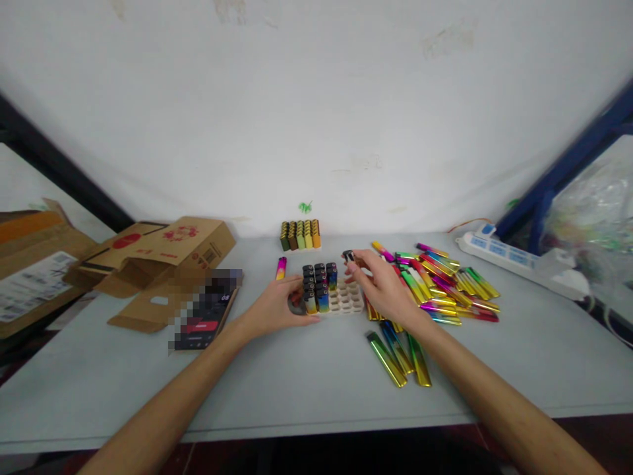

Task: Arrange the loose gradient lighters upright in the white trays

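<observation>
A white lighter tray (349, 298) with round holes stands mid-table. Upright lighters with black tops (316, 287) fill its left part; the holes to the right show bare. My left hand (277, 307) is closed around the tray's left end, thumb along the near side. Above the tray's right side, my right hand (380, 280) pinches a lighter (349, 256) by its upper part; the fingers hide most of its body. Right beside that hand lies a loose pile of shiny metallic-coloured lighters (435, 280). Nearer to me are several green-gold and blue-gold lighters (386, 359).
A full block of lighters (301, 235) stands by the wall. One purple-yellow lighter (281, 268) lies left of the tray. At left are a phone (210, 316), an opened cardboard box (173, 244) and a brown package (39, 277). A white power strip (524, 260) lies at right.
</observation>
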